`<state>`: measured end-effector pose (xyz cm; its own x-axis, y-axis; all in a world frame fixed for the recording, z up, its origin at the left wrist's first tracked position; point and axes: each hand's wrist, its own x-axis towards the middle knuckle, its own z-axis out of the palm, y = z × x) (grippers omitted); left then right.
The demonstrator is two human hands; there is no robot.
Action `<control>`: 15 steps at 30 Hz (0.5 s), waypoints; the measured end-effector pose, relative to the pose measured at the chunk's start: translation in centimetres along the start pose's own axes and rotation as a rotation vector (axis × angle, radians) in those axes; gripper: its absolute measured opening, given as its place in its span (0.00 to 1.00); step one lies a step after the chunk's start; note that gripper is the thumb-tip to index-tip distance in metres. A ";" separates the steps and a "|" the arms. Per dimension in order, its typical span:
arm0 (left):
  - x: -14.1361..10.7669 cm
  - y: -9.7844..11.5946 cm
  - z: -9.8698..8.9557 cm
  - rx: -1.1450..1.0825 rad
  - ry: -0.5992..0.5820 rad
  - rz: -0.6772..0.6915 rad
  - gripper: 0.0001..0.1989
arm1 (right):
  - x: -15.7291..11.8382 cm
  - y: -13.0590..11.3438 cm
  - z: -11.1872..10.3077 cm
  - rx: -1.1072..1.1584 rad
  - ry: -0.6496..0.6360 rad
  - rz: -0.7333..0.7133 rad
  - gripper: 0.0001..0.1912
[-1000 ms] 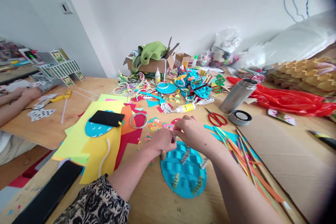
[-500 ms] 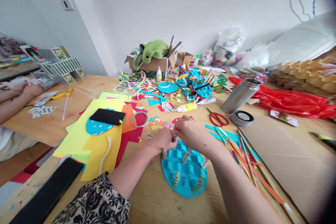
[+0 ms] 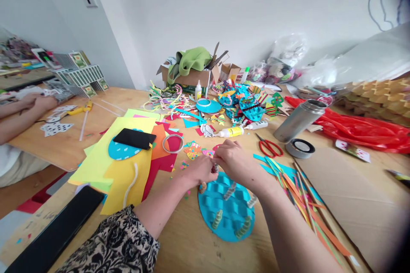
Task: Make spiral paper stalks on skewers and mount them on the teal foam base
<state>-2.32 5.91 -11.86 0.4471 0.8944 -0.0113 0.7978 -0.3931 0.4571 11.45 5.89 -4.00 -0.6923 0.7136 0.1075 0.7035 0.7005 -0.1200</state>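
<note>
A round blue paper disc (image 3: 224, 209) with a woven, wavy surface lies on the table below my hands. Several coiled pipe cleaners stand on it, among them a grey one (image 3: 229, 192) and a green one (image 3: 217, 218). At the disc's far edge, my left hand (image 3: 202, 170) pinches another coiled pipe cleaner (image 3: 215, 168), mostly covered by fingers. My right hand (image 3: 233, 160) arches over from the right, its closed fingertips meeting the left ones at the same coil. Paper fish (image 3: 193, 150) lie just beyond the hands.
Red-handled scissors (image 3: 270, 148), a steel flask (image 3: 300, 120) and its lid (image 3: 300, 148) stand to the right, near paper strips (image 3: 297, 192) and cardboard (image 3: 349, 196). Left are coloured sheets (image 3: 128, 183) with a black phone (image 3: 134, 138). Glue bottles (image 3: 231, 131) lie ahead. Another person's hands (image 3: 41, 104) work at far left.
The camera view has turned slightly left, so most of the scene sits a little further right. Both hands stay together over the disc's far edge, with almost the same grip.
</note>
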 end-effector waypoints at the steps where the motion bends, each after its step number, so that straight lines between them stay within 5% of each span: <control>1: 0.0 0.0 -0.1 -0.005 0.001 0.002 0.07 | 0.0 0.0 -0.1 0.026 0.003 0.012 0.13; 15: -0.3 0.1 -0.9 -0.067 -0.020 -0.004 0.05 | -1.3 2.3 -1.8 0.142 0.147 0.161 0.15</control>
<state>-2.76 5.83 -11.02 0.4528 0.8911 -0.0309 0.7709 -0.3739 0.5157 14.24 6.63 -2.62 -0.5349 0.8167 0.2165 0.7661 0.5769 -0.2834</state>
